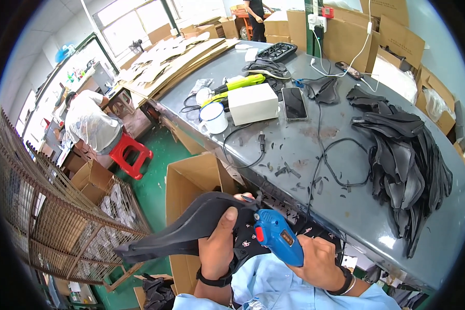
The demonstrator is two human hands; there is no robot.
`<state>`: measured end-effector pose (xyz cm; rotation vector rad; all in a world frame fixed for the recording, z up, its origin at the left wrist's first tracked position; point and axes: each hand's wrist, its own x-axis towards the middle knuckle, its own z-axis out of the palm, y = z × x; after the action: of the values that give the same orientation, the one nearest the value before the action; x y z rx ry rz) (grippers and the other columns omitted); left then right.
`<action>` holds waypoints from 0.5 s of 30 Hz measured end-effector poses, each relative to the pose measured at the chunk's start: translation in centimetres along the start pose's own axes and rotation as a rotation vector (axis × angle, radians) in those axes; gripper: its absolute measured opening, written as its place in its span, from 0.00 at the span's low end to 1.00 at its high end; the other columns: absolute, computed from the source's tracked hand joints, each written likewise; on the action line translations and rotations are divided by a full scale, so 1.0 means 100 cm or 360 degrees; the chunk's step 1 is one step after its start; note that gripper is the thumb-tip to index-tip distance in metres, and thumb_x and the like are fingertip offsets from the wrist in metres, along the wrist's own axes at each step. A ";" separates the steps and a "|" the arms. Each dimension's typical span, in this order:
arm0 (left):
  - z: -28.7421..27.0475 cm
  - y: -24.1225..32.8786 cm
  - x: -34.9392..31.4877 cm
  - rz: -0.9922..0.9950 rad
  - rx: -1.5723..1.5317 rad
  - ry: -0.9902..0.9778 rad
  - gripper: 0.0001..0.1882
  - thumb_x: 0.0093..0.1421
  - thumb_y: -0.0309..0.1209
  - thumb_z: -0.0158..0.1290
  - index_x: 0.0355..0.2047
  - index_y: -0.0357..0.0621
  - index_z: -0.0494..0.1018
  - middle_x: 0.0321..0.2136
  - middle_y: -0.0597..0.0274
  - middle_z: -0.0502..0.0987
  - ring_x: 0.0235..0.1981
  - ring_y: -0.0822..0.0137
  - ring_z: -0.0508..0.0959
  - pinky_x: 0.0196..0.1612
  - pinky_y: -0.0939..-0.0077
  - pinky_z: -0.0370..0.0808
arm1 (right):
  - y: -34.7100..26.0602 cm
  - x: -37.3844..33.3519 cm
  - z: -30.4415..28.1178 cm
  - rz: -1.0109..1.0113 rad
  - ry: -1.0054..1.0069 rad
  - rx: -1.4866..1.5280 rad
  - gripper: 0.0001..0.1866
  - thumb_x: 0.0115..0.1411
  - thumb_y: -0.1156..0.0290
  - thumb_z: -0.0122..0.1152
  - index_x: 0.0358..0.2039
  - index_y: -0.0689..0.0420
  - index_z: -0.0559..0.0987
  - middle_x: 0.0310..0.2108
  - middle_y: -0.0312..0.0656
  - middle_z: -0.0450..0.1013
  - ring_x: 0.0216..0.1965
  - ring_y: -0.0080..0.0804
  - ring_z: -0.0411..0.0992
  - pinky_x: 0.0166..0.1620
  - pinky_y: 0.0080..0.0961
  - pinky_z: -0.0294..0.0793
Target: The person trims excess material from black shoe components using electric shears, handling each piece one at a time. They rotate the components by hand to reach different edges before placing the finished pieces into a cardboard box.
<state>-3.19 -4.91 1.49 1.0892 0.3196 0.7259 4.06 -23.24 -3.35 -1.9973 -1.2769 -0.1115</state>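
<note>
My left hand point(217, 247) grips a long curved black molded part point(181, 225), rubber or plastic, whose tapered end reaches out to the lower left. Wrapped round the handle of a blue power tool with a red button point(279, 236) is my right hand point(318, 261). The tool's head meets the right end of the black part, beside my left fingertips; its working tip is hard to make out. A black cord runs over the table near the tool. Many similar black parts point(398, 160) lie heaped on the table at the right.
The grey table point(341, 206) carries black scraps, a white mug point(213, 119), a white box point(253, 104), a phone point(294, 104) and a yellow-green tool point(243, 82). An open carton point(191, 178) stands below its edge. At left are a wire cage point(51, 222) and a seated person point(93, 121).
</note>
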 end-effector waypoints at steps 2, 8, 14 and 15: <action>-0.003 -0.006 0.001 0.0213 0.0292 0.0052 0.20 0.61 0.35 0.52 0.49 0.35 0.66 0.42 0.54 0.74 0.46 0.62 0.73 0.51 0.68 0.70 | -0.002 0.002 -0.003 0.0017 -0.0056 -0.0007 0.25 0.42 0.65 0.73 0.36 0.64 0.71 0.19 0.43 0.73 0.17 0.37 0.72 0.25 0.28 0.70; -0.008 -0.010 -0.002 0.0315 -0.0137 0.0214 0.20 0.59 0.30 0.55 0.49 0.38 0.64 0.42 0.59 0.72 0.43 0.68 0.73 0.49 0.74 0.70 | -0.001 0.000 -0.004 0.0099 -0.0067 0.0058 0.28 0.40 0.69 0.72 0.40 0.63 0.70 0.21 0.44 0.73 0.20 0.40 0.74 0.27 0.30 0.71; -0.005 -0.019 -0.003 0.0327 -0.0013 0.0291 0.18 0.57 0.23 0.53 0.48 0.36 0.65 0.41 0.58 0.73 0.42 0.69 0.74 0.48 0.75 0.70 | 0.001 0.000 -0.002 0.0089 -0.0143 0.0126 0.29 0.42 0.59 0.75 0.36 0.64 0.71 0.24 0.45 0.75 0.21 0.38 0.75 0.27 0.27 0.73; -0.004 -0.021 -0.003 0.0320 -0.0047 0.0278 0.18 0.57 0.23 0.53 0.47 0.36 0.65 0.40 0.57 0.73 0.41 0.69 0.74 0.48 0.75 0.70 | 0.001 0.001 -0.002 0.0090 -0.0142 0.0126 0.29 0.42 0.59 0.75 0.36 0.64 0.71 0.24 0.45 0.75 0.21 0.38 0.75 0.27 0.27 0.73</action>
<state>-2.89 -5.40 -0.59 1.0412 0.3498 1.0053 4.19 -23.34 -3.20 -1.9877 -1.2595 0.0555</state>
